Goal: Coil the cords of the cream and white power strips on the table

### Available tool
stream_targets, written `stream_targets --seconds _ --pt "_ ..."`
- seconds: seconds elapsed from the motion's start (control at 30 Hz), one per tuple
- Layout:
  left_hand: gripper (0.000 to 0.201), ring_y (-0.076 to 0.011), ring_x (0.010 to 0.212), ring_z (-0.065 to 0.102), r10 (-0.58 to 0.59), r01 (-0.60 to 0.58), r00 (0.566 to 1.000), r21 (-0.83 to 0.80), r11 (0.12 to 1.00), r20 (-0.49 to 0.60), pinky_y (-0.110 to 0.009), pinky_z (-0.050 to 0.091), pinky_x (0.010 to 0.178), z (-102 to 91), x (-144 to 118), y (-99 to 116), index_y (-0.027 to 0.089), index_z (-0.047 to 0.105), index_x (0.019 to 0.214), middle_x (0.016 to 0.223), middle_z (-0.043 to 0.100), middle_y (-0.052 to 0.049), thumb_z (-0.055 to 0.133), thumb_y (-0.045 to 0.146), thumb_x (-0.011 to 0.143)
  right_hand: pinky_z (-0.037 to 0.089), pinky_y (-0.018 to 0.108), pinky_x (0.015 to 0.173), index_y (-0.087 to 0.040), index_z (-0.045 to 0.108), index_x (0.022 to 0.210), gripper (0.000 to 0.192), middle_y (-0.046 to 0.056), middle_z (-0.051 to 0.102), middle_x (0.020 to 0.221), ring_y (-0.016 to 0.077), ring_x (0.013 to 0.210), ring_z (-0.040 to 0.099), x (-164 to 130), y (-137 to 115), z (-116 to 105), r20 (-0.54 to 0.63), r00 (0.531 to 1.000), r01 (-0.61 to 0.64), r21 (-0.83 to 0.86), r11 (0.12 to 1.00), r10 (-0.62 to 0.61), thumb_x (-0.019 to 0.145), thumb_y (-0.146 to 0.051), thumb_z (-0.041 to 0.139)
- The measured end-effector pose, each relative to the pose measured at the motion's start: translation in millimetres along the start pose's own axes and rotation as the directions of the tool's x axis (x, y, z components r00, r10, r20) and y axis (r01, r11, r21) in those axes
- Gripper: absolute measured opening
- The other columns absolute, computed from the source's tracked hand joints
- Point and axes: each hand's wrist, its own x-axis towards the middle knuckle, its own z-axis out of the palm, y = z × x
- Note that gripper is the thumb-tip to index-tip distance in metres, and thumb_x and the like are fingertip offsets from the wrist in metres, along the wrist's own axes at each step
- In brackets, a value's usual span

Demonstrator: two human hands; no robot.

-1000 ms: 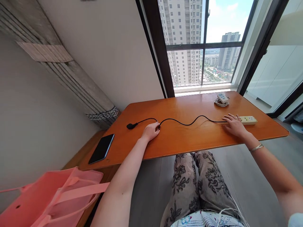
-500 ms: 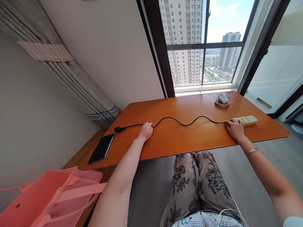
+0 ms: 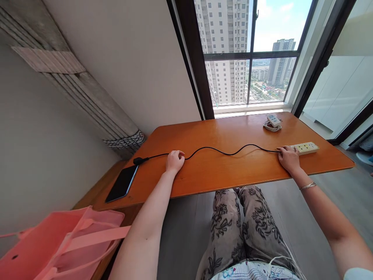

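Observation:
A black power cord (image 3: 230, 154) stretches in loose waves across the orange-brown table. Its black plug (image 3: 140, 160) lies at the left, by the top edge of a dark-screened tablet or phone (image 3: 121, 184). My left hand (image 3: 175, 160) is closed on the cord a short way from the plug, resting on the tabletop. At the other end, my right hand (image 3: 289, 158) has its fingers closed over the left end of a cream power strip (image 3: 309, 148), where the cord meets it. My fingers hide that joint.
A white adapter with a coiled white cable (image 3: 273, 122) sits at the table's back right. The table's front edge (image 3: 233, 187) runs above my knees. A pink bag (image 3: 87, 241) stands at the lower left, close to my left arm. Beyond the table is a window (image 3: 250, 56).
My left hand has moved slightly left with the cord, and the plug has slid left to the tablet or phone's top edge. My right hand stays on the power strip.

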Motion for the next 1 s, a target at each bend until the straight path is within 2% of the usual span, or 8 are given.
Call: stream_targets --seconds 0.1,0.2,0.33,0.43,0.63,0.87,1.0 --pt "0.011 -0.0286 0.101 0.063 -0.07 0.055 0.992 -0.138 0.989 -0.107 -0.044 0.051 0.098 0.2 2 17 0.021 0.06 0.081 0.098 0.068 -0.013 0.049 0.022 0.08 0.026 0.049 0.111 -0.018 0.073 0.114 0.036 0.014 0.07 0.117 0.0288 0.11 0.059 0 1 1 -0.024 0.996 0.091 0.01 0.996 -0.091 0.093 -0.026 0.045" --pt "0.014 -0.0263 0.103 0.064 -0.069 0.031 0.985 -0.239 0.97 -0.156 -0.043 0.051 0.099 3.4 3 45 0.02 0.061 0.091 0.103 0.066 -0.012 0.049 0.025 0.085 0.029 0.048 0.111 -0.02 0.073 0.112 0.034 0.012 0.071 0.117 0.029 0.11 0.059 -1 2 2 -0.038 0.99 0.134 0.016 0.991 -0.133 0.093 -0.028 0.046" --pt "0.026 -0.0241 0.106 0.064 0.048 -0.085 0.991 -0.306 0.948 -0.125 -0.041 0.051 0.101 16.5 -2 83 0.018 0.062 0.108 0.113 0.065 -0.012 0.049 0.029 0.089 0.031 0.049 0.108 -0.02 0.075 0.11 0.036 0.012 0.073 0.11 0.0295 0.108 0.06 -2 3 3 -0.002 0.997 0.08 0.009 0.997 -0.08 0.096 -0.028 0.043" --pt "0.03 -0.0243 0.106 0.064 0.125 -0.136 0.991 -0.307 0.942 -0.053 -0.041 0.052 0.099 29.5 -9 98 0.019 0.065 0.112 0.117 0.066 -0.011 0.047 0.03 0.09 0.03 0.051 0.107 -0.022 0.076 0.11 0.037 0.012 0.074 0.108 0.03 0.107 0.06 -2 3 3 0.016 0.999 0.043 -0.005 0.999 -0.043 0.096 -0.025 0.042" --pt "0.036 -0.0261 0.094 0.066 0.161 -0.145 0.984 -0.189 0.971 0.071 -0.04 0.052 0.09 41.0 -18 96 0.02 0.072 0.109 0.097 0.071 -0.009 0.042 0.034 0.092 0.028 0.053 0.105 -0.024 0.077 0.108 0.038 0.012 0.074 0.105 0.03 0.102 0.06 -3 -1 0 0.0 0.999 -0.039 -0.016 0.999 0.039 0.096 -0.027 0.041" --pt "0.035 -0.0258 0.09 0.065 0.148 -0.137 0.986 -0.139 0.981 0.072 -0.038 0.052 0.086 42.2 -19 92 0.021 0.071 0.085 0.091 0.07 -0.01 0.041 0.039 0.092 0.026 0.059 0.103 -0.02 0.077 0.104 0.041 0.016 0.073 0.105 0.0319 0.1 0.06 -5 0 -1 -0.015 0.99 -0.143 -0.031 0.989 0.142 0.096 -0.027 0.037" --pt "0.033 -0.0256 0.09 0.064 0.134 -0.124 0.988 -0.128 0.984 0.073 -0.037 0.052 0.084 42.6 -21 92 0.022 0.065 0.076 0.09 0.069 -0.01 0.041 0.039 0.091 0.027 0.057 0.104 -0.02 0.077 0.103 0.039 0.015 0.073 0.106 0.0315 0.101 0.059 -5 4 3 -0.042 0.991 -0.126 -0.004 0.992 0.126 0.094 -0.026 0.039"
